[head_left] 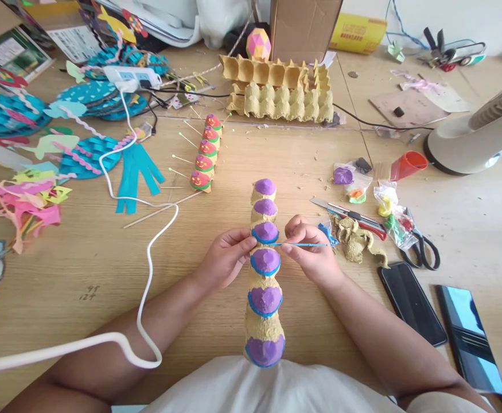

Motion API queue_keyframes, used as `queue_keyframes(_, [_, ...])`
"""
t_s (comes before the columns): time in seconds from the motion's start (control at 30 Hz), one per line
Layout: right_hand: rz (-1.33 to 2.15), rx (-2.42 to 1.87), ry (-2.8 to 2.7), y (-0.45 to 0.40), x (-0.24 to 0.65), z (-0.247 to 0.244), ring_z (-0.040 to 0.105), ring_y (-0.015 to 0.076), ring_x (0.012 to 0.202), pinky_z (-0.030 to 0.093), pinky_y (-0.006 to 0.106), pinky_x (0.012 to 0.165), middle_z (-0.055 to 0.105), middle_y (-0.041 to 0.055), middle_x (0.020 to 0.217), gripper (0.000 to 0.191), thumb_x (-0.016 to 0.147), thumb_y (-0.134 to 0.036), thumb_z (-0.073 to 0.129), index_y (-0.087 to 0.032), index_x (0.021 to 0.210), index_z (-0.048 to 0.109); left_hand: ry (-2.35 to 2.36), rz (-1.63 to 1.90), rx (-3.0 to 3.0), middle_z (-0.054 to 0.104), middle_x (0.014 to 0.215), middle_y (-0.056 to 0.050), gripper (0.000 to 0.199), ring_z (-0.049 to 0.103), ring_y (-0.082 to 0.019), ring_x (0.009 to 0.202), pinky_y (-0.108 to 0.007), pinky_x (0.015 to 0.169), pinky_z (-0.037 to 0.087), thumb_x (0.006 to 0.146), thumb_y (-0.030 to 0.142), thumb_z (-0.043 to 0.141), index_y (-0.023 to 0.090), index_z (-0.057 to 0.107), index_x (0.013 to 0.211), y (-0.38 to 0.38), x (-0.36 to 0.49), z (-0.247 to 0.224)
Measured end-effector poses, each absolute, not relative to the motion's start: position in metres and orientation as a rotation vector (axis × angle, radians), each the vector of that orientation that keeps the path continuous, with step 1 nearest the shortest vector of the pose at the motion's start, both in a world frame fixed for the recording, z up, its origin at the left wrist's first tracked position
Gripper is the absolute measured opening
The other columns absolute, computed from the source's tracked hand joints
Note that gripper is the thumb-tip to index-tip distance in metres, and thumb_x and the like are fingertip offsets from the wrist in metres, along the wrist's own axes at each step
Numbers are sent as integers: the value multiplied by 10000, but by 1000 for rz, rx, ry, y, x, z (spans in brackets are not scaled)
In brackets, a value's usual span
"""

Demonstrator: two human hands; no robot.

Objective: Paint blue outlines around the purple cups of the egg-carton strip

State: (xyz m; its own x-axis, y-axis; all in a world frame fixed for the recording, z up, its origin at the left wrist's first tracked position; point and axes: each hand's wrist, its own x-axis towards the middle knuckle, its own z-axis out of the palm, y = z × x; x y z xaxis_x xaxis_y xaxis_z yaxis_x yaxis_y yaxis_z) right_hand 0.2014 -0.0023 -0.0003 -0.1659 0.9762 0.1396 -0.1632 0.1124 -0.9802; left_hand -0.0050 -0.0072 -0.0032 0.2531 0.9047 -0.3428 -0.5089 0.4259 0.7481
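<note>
A long egg-carton strip [264, 328] runs away from my body, its bumps capped in purple clay. Blue clay edges the nearer caps, while the two farthest show purple only. My left hand [229, 255] grips the strip's left side by the third bump from the far end, thumb at the blue edge. In my right hand [313, 252], a thin blue stick [304, 245] is pinched between thumb and fingers, its tip at the strip beside that bump. Farther off stands a finished-looking caterpillar [203, 163] of red and green bumps with pin-like sticks.
To the right lie a utility knife [349, 215], torn carton scraps [356, 241], scissors [427, 252], clay bags [356, 182] and two phones, one black [412, 304]. A white cable [150, 269] crosses the left side. Egg cartons [287, 103] and blue woven paper fish [89, 158] sit farther back.
</note>
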Motion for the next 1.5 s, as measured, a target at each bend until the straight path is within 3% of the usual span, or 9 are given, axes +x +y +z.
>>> queue_keyframes(0.53, [1238,-808,-1363,-5,200,2,491,157,758,417,338,720,473,-15,791,261,861,-350,854,-237,724,663,811,986,555,791,795,-21,298,670,-175,677,-320,671,543,645,466,997,258,827,774,-8,-4,1])
queue_keyframes(0.73, [1220,-738,-1415,-3,202,0,495,146,750,425,325,700,467,-18,804,208,878,-284,837,-238,751,678,807,950,568,728,693,-5,302,578,-129,581,-276,576,472,669,488,978,247,825,766,-9,-5,6])
queue_keyframes(1.17, [1140,-710,-1473,-4,200,6,493,134,750,415,312,698,478,-28,804,192,896,-208,815,-242,773,672,840,937,615,713,716,-12,326,553,-141,611,-304,612,439,654,546,969,276,824,765,-9,-6,0])
queue_keyframes(1.3, [1154,-689,-1483,-5,200,7,497,126,732,420,308,692,485,-30,808,184,900,-206,812,-244,783,676,853,935,632,652,634,5,321,509,-128,565,-297,588,417,655,544,970,278,816,751,-9,-6,-1])
queue_keyframes(1.5, [1105,-758,-1460,-6,199,8,496,129,727,410,310,676,486,-29,794,186,894,-206,816,-237,771,680,829,944,623,714,716,-5,330,576,-149,627,-310,625,462,633,534,984,280,808,747,-10,-6,0])
